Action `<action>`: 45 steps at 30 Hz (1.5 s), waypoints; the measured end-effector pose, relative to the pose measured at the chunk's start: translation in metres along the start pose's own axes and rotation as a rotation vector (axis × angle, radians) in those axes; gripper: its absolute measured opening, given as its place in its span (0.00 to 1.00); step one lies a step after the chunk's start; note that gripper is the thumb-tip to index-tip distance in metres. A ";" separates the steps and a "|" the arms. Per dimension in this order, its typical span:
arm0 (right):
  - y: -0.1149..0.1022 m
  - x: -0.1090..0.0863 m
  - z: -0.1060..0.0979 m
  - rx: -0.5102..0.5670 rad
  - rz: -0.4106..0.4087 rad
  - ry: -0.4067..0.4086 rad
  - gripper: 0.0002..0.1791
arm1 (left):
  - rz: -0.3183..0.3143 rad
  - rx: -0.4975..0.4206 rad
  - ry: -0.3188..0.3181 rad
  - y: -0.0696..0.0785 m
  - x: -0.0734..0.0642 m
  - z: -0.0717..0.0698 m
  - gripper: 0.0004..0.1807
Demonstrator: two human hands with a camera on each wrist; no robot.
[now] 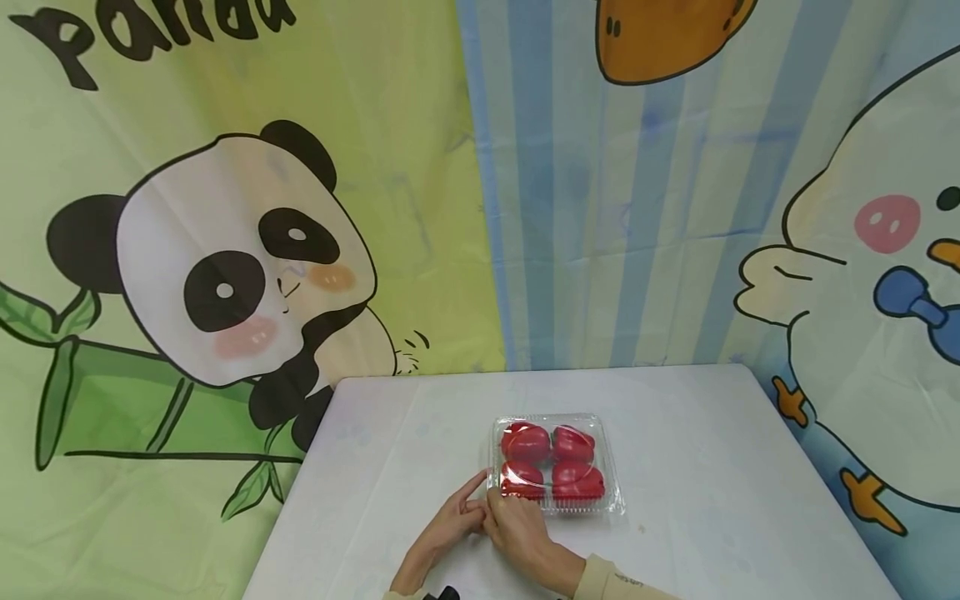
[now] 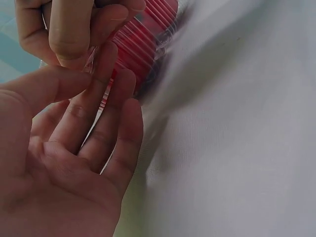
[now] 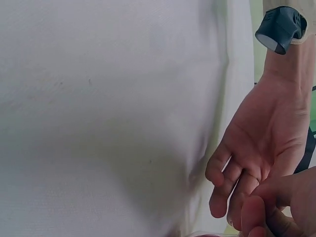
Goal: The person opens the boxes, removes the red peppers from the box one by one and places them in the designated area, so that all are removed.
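A clear plastic clamshell box (image 1: 611,487) with its lid down lies on the white table, holding several glossy red, rounded pieces (image 1: 573,444). At its near-left corner are both hands. My right hand (image 1: 519,527) has its fingers curled at that corner and pinches the box's edge; in the left wrist view its fingertips are partly hidden. My left hand (image 1: 455,522) is just to the left, palm turned up, with its fingers fairly straight alongside the box corner and its thumb close to the right fingers. Red ribbed plastic (image 2: 133,52) shows beyond the left fingertips.
The white table (image 1: 697,467) extends around the box on all sides. Behind it hangs a printed cloth with a panda (image 1: 247,258) and a white bird (image 1: 862,333). A dark wrist device (image 3: 281,29) sits at the left sleeve.
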State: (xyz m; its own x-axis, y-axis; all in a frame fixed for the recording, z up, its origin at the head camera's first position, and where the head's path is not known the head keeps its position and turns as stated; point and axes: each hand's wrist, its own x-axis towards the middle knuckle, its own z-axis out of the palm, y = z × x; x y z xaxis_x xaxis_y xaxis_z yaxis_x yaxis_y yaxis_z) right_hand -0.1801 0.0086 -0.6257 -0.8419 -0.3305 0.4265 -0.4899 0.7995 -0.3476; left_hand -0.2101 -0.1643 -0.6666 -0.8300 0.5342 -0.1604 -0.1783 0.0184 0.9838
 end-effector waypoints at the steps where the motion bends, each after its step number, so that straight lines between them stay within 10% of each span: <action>1: 0.000 0.000 0.000 -0.003 -0.001 0.011 0.15 | 0.008 0.002 -0.004 0.000 0.000 0.000 0.44; 23: 0.006 0.002 -0.018 0.001 -0.023 -0.069 0.12 | -0.007 0.114 0.012 0.013 0.000 0.002 0.47; 45: 0.023 0.007 -0.087 -0.072 0.023 0.003 0.12 | 0.050 0.413 0.205 0.025 0.019 0.008 0.37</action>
State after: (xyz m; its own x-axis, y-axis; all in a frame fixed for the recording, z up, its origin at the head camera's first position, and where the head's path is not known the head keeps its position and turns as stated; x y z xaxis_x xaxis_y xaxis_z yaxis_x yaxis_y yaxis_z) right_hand -0.1782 0.0681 -0.5583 -0.8519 -0.3106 0.4217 -0.4533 0.8406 -0.2966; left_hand -0.2264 -0.1466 -0.6445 -0.9269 0.3659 -0.0834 0.0559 0.3543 0.9334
